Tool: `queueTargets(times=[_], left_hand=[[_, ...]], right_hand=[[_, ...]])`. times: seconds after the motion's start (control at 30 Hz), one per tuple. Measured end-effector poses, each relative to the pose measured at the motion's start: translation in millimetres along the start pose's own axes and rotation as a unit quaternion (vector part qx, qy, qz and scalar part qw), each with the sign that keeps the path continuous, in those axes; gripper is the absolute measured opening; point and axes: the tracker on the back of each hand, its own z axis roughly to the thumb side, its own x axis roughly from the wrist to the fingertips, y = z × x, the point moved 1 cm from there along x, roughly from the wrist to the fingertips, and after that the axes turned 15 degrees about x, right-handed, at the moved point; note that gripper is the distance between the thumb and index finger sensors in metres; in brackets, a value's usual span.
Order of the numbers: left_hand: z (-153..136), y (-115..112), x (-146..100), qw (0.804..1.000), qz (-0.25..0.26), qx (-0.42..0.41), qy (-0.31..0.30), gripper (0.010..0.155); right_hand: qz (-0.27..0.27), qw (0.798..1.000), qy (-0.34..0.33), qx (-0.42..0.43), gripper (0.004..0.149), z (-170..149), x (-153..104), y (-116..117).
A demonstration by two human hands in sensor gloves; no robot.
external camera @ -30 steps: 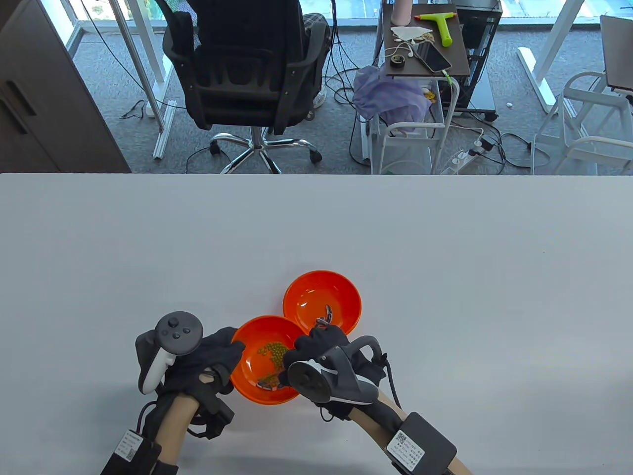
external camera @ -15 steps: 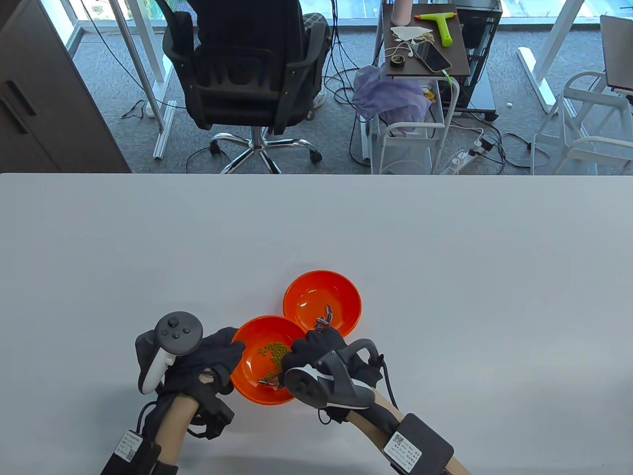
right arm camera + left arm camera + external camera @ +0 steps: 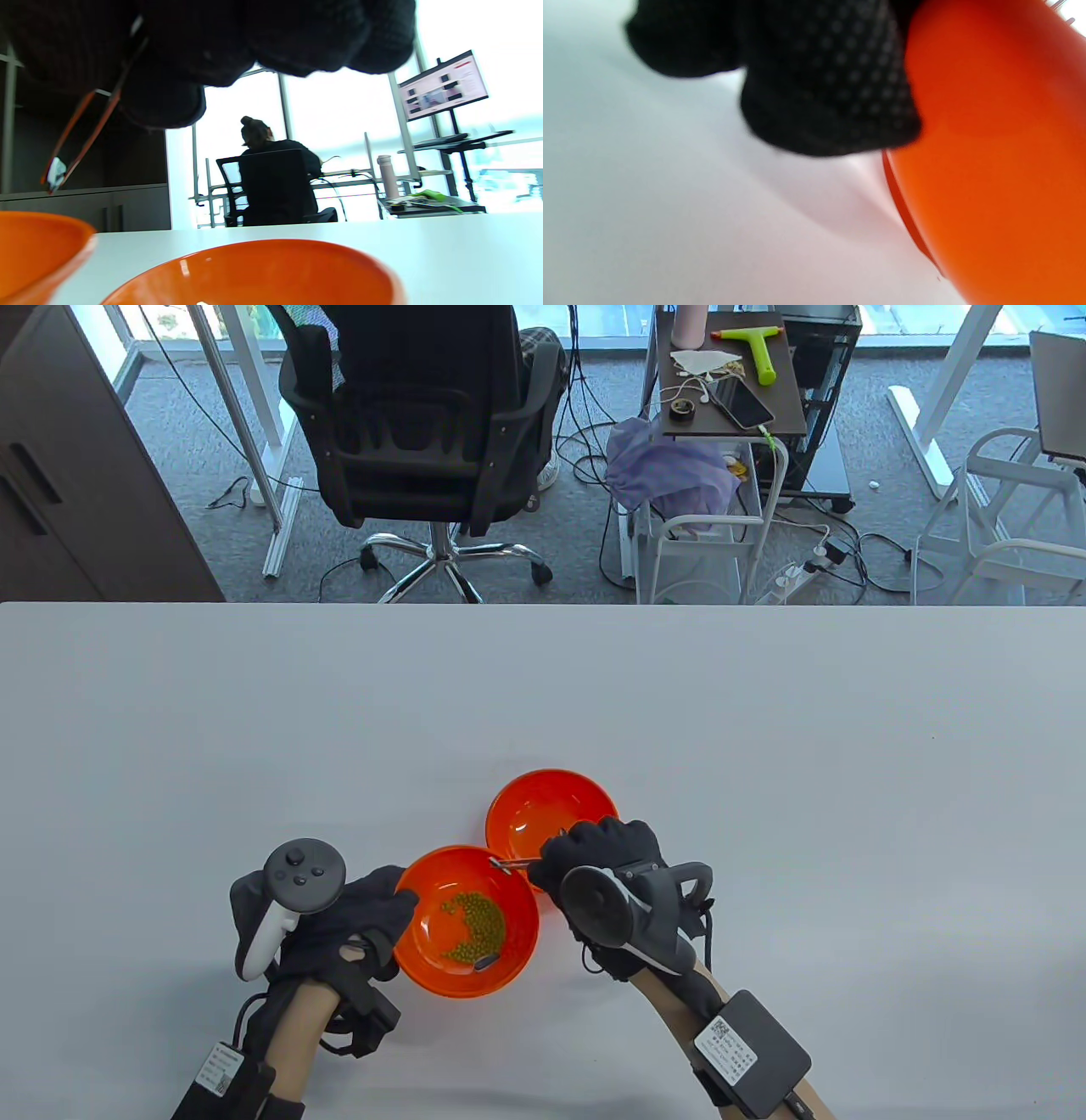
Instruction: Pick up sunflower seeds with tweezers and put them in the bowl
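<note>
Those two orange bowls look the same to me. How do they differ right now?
The near bowl holds a heap of small green bits and one dark seed; the far bowl shows no green heap where its inside is visible. The left hand touches the near bowl's rim, while the right hand, with the tweezers, covers part of the far bowl. Both are round, orange and side by side.

I can't read any text. White labels (image 3: pixel 223 1068) (image 3: pixel 725 1045) with QR-style codes sit on both wrist packs, print too small. Monitor (image 3: pixel 443 86) in the right wrist view shows blurred content only.
</note>
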Motion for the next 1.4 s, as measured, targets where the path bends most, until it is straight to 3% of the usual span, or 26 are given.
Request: queueTargets(times=[0.2,0.5,1.07,1.2,1.4], left_hand=[[0.0,-1.1,0.7,1.0,-0.004,0.002,-0.001,0.048],[-0.2,-2.3,1.6,1.0,-0.009,0.005,0.0,0.048],[-0.8,-1.5,1.9,1.0,-0.003,0.003,-0.002,0.048],[-2.3,-2.1,3.4,1.0,-0.006,0.004,0.0,0.048],[-3.1,-1.3,3.3,1.0,-0.005,0.001,0.0,0.048]], right_hand=[[-0.003,0.998,0.056,-0.023,0.037,-32.6,6.5,3.9],[0.03,0.992,0.092,-0.082,0.036,-54.4,8.4,16.0],[0.035,0.989,0.094,-0.113,0.036,-55.7,7.8,16.9],[0.041,0.986,0.107,-0.122,0.042,-55.7,8.8,15.0],[0.013,0.992,0.093,-0.079,0.042,-52.1,9.1,4.8]])
